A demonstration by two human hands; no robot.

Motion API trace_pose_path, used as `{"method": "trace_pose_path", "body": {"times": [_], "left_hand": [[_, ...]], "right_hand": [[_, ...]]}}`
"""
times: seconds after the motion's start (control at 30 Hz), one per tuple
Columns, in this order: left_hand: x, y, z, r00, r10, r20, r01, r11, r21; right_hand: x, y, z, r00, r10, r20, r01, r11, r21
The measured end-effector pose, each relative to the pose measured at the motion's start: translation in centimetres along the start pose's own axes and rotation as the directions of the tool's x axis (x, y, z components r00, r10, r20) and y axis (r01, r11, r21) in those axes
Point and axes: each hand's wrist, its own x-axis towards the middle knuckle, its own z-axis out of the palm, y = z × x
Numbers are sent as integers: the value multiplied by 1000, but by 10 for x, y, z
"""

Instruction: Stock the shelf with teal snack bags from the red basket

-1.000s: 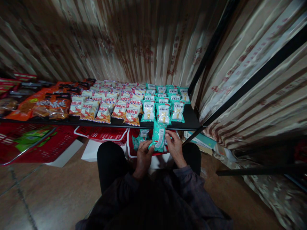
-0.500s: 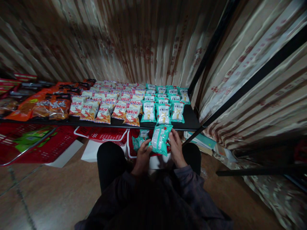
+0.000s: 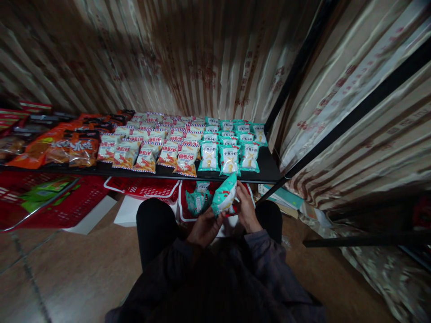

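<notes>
A teal-and-white snack bag (image 3: 225, 195) is held between my two hands, tilted, just below the shelf's front edge. My left hand (image 3: 206, 227) grips its lower left part, fingers closed on it. On its right side my right hand (image 3: 247, 207) pinches the bag, fingers bent around the edge. Beneath it a red basket (image 3: 182, 201) with a white rim holds more teal snack bags (image 3: 198, 200). Right behind my hands, rows of matching teal bags (image 3: 230, 159) stand on the black shelf (image 3: 269, 166).
Left along the shelf are red-and-white snack bags (image 3: 147, 157) and orange packets (image 3: 83, 150). More red baskets (image 3: 143, 187) sit below. A black shelf post (image 3: 336, 130) slants at the right, before a striped curtain (image 3: 353, 89). My knees (image 3: 156, 229) flank the basket.
The snack bag has been turned over between my hands, from its printed back toward its front, and now tilts. My left hand has shifted slightly right and down under it.
</notes>
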Motion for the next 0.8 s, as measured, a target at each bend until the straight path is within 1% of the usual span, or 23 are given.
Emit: {"method": "trace_pose_path", "body": {"times": [0.1, 0.17, 0.23, 0.33, 0.47, 0.57, 0.7, 0.8], "left_hand": [[-1, -4, 1, 998, -44, 42, 46, 998, -43], [-1, -6, 0, 997, -56, 55, 59, 997, -46], [0, -8, -1, 998, -38, 57, 41, 998, -39], [2, -10, -5, 999, -13, 52, 14, 1000, -17], [5, -12, -12, 997, 11, 71, -13, 999, 31], [6, -14, -16, 995, 46, 84, -54, 994, 95], [11, -16, -16, 982, 149, 120, -167, 972, 163], [15, -17, -15, 970, 202, 136, -226, 955, 194]], "right_hand": [[-1, 1, 0, 998, 65, 22, -65, 998, 18], [-1, 1, 2, 996, 79, 48, -81, 995, 53], [-1, 0, 4, 996, 70, 47, -74, 993, 89], [0, 0, 8, 999, 50, 10, -51, 991, 123], [1, 1, 9, 999, 28, -25, -25, 993, 119], [2, 3, 8, 999, 17, -44, -13, 995, 98], [2, 4, 7, 998, 28, -63, -22, 996, 83], [2, 5, 7, 997, 2, -77, 1, 999, 44]]}}
